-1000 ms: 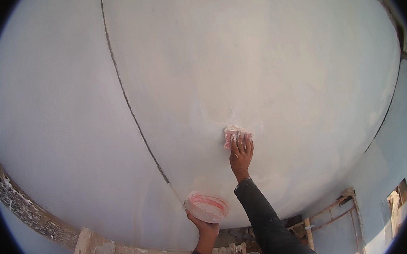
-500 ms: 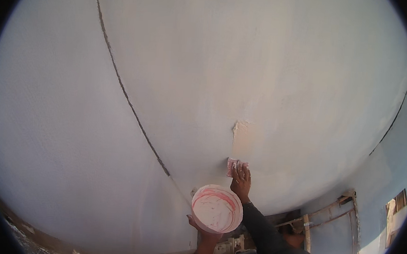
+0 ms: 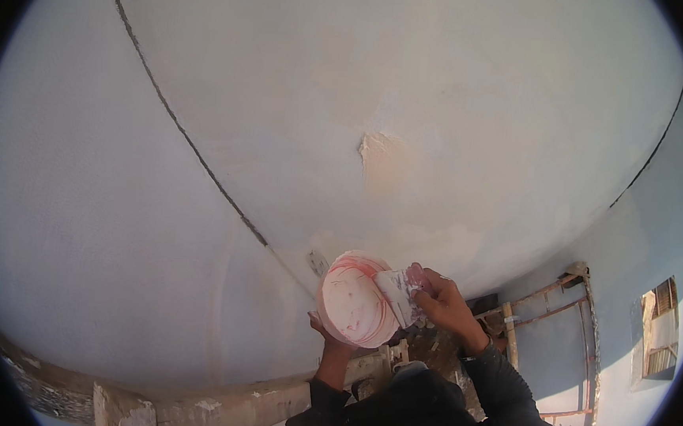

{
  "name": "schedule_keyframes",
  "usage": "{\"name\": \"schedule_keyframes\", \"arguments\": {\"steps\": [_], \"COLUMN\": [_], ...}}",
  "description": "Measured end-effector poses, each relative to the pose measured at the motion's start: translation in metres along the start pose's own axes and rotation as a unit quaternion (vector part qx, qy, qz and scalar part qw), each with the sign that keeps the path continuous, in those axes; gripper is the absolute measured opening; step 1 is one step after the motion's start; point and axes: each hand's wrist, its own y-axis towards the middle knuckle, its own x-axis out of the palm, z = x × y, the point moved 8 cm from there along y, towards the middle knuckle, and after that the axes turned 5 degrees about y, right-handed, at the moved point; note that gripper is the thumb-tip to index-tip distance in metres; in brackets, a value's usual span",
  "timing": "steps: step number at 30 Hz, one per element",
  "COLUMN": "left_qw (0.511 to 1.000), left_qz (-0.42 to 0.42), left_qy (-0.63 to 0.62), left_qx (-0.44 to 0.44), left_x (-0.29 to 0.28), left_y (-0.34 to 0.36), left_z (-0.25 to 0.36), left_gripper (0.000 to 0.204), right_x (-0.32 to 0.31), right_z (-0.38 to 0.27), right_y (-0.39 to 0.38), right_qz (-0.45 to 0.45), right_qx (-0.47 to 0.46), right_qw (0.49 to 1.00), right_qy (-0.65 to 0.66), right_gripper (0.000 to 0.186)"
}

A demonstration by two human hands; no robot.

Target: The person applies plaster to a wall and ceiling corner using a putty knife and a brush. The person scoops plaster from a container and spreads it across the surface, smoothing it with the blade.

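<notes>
Above the right hand the wall lies bare. The round pan blocks its left. A wooden frame stands near its right.

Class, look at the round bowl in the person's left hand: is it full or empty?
Partly full: the bowl shows pale paste smeared with pink streaks inside.

A round pink bowl, streaked inside with red swirls over whitish paste, is seen beside a scraper smeared white and pink. The wall is coated pale grey-white, crossed by a dark thin line, and marked by a peach-beige patch. Dark sleeves are worn. A ledge of mottled brown and cream is shown below, and rusty orange-brown bars frame a blue-grey panel.
</notes>
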Motion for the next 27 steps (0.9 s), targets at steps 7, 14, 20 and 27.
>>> {"name": "schedule_keyframes", "arguments": {"steps": [7,14,20,27], "left_qw": [0.999,0.999,0.997,0.991], "left_qz": [-0.013,-0.034,-0.064,-0.112], "left_qy": [0.037,0.004,0.044,0.069], "left_qx": [-0.008,0.004,-0.005,-0.006], "left_x": [0.006,0.022,0.019,0.025], "left_y": [0.005,0.008,-0.003,-0.004], "left_z": [0.001,0.003,0.002,0.007], "left_gripper": [0.121,0.126,0.128,0.131], "right_x": [0.018,0.036,0.045,0.065], "right_z": [-0.039,-0.054,-0.009,0.028], "right_y": [0.015,-0.001,-0.016,-0.005], "right_qz": [0.025,0.056,0.158,0.064], "right_qx": [-0.114,-0.072,-0.107,0.007], "right_qw": [0.961,0.969,0.976,0.986], "right_qy": [-0.251,-0.228,-0.108,0.155], "right_gripper": [0.035,0.036,0.038,0.044]}}
